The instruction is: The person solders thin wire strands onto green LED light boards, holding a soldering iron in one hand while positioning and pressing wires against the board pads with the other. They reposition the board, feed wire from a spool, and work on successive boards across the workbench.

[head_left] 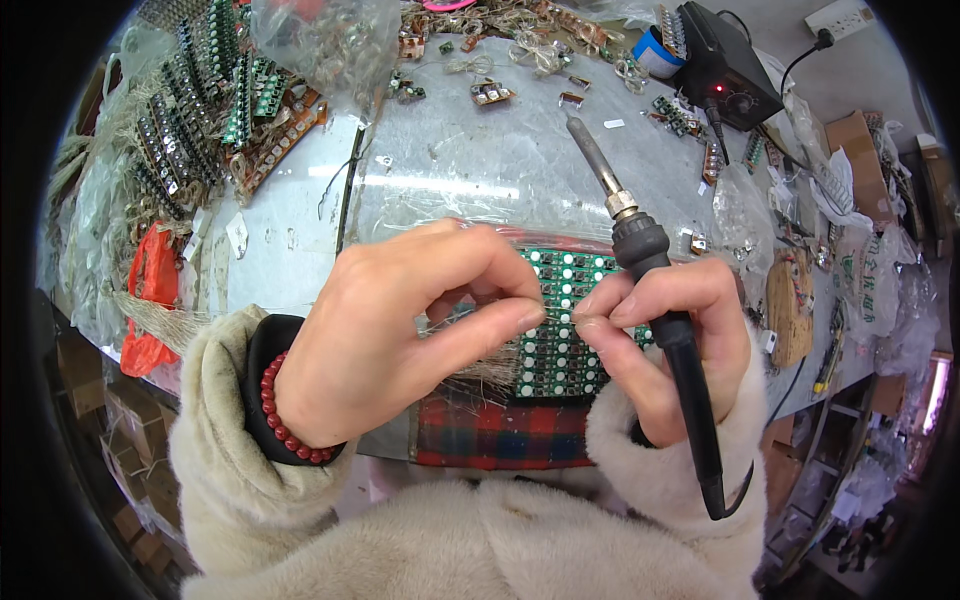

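Note:
My right hand (690, 330) is closed around a soldering iron (690, 400), its metal tip pointing up and away to the left. The thumb and forefinger of that hand are also pinched together over the circuit boards. Facing them, my left hand (410, 310) pinches what looks like a thin wire, whose fine strand runs toward the right fingertips. Below both hands lies a panel of green circuit boards (560, 365) with rows of white round parts. A bundle of thin pale wires (485, 375) spreads beside the panel, partly hidden under my left hand.
A black soldering station (725, 65) with a red light stands at the back right. Strips of small circuit boards (175, 140) pile up at the left near a red plastic bag (150, 300). Loose parts (490, 93) dot the metal tabletop (440, 130). A plaid cloth (500, 435) lines the near edge.

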A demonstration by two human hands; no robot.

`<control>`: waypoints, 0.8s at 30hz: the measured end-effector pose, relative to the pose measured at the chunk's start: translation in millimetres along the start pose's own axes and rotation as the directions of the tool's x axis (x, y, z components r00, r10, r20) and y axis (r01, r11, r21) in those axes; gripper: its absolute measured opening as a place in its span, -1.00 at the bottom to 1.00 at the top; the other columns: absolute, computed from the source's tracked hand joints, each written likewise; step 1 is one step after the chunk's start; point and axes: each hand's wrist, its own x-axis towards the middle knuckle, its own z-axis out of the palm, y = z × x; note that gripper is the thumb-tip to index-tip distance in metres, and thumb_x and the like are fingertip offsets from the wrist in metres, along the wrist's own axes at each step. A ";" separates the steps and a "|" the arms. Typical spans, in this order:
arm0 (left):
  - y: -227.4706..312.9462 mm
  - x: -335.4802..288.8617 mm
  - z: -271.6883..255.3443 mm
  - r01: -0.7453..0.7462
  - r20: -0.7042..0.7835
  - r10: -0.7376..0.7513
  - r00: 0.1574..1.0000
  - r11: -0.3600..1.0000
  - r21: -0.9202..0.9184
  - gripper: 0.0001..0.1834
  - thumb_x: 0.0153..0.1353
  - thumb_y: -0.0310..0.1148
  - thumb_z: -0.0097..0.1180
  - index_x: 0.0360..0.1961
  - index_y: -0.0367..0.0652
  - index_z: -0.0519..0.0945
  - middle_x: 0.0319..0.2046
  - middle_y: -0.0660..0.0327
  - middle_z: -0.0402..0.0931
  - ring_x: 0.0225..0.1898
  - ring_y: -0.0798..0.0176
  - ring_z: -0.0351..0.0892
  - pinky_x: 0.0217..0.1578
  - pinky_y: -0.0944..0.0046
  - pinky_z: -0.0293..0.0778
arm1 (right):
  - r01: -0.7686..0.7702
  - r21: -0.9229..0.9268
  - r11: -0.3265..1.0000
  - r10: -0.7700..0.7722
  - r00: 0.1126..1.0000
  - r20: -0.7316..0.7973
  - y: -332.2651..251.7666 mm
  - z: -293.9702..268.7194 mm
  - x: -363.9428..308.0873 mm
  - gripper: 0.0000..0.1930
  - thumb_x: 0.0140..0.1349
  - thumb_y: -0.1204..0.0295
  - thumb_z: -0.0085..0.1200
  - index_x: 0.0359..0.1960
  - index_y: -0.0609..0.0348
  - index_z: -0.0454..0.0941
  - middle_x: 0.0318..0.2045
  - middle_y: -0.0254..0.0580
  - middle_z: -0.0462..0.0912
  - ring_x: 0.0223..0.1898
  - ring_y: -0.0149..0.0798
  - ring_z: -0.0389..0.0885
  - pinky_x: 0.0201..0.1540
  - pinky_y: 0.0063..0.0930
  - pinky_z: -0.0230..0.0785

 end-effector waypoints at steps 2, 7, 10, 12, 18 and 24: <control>-0.7 0.4 -1.1 0.045 -0.039 -0.045 0.998 0.999 -0.009 -0.93 0.13 -0.52 0.20 -0.35 -0.27 0.58 -0.43 0.29 0.56 -0.47 0.52 0.42 -0.45 0.50 0.32 | 0.049 -0.144 0.988 -0.051 0.999 -0.013 -8.7 -8.4 -0.7 -0.75 0.08 0.72 0.16 -0.21 0.23 0.48 -0.37 -0.19 0.57 -0.37 -0.40 0.54 -0.26 -0.58 0.37; -14.8 9.8 -1.6 0.013 -0.073 -0.003 0.997 0.989 0.146 -0.91 0.09 -0.50 0.20 -0.38 -0.26 0.56 -0.48 0.20 0.54 -0.46 0.28 0.44 -0.42 0.33 0.35 | 0.063 -0.096 0.993 -0.084 0.970 -0.230 -32.5 -23.2 -11.7 -0.77 0.22 0.43 0.08 -0.16 0.32 0.48 -0.47 -0.17 0.53 -0.50 -0.42 0.46 -0.40 -0.59 0.27; -22.7 11.4 4.6 0.038 -0.099 -0.020 0.995 0.983 0.180 -0.90 0.08 -0.47 0.20 -0.40 -0.25 0.54 -0.50 0.14 0.52 -0.42 0.13 0.47 -0.37 0.23 0.40 | 0.060 -0.021 0.998 -0.064 0.957 -0.284 -33.4 -21.3 -17.0 -0.68 0.23 0.32 0.09 -0.15 0.39 0.46 -0.53 -0.17 0.51 -0.56 -0.46 0.39 -0.47 -0.60 0.19; -26.6 10.7 8.4 0.062 -0.111 -0.042 0.993 0.980 0.190 -0.89 0.07 -0.46 0.21 -0.40 -0.25 0.54 -0.49 0.13 0.51 -0.41 0.11 0.48 -0.36 0.21 0.40 | 0.055 0.016 0.998 -0.047 0.946 -0.320 -26.0 -16.9 -18.4 -0.71 0.19 0.39 0.10 -0.17 0.40 0.47 -0.55 -0.17 0.51 -0.58 -0.49 0.34 -0.50 -0.61 0.13; -37.3 12.2 13.6 0.052 -0.175 -0.019 0.984 0.981 0.184 -0.90 0.05 -0.52 0.22 -0.41 -0.23 0.54 -0.51 0.26 0.46 -0.52 0.34 0.33 -0.50 0.38 0.23 | 0.146 -0.128 0.981 -0.163 0.977 -0.137 -1.5 -30.4 -9.6 -0.71 0.19 0.29 0.10 -0.20 0.27 0.63 -0.70 -0.27 0.38 -0.68 -0.43 0.22 -0.62 -0.51 -0.04; -39.0 11.0 14.1 0.094 -0.173 -0.066 0.983 0.983 0.158 -0.88 0.03 -0.49 0.24 -0.42 -0.22 0.54 -0.54 0.24 0.44 -0.50 0.28 0.36 -0.48 0.33 0.27 | 0.013 -0.183 0.983 -0.035 0.992 -0.118 -0.9 -28.2 -13.0 -0.58 0.20 0.13 0.11 -0.18 0.29 0.47 -0.58 -0.22 0.39 -0.59 -0.44 0.31 -0.50 -0.54 0.19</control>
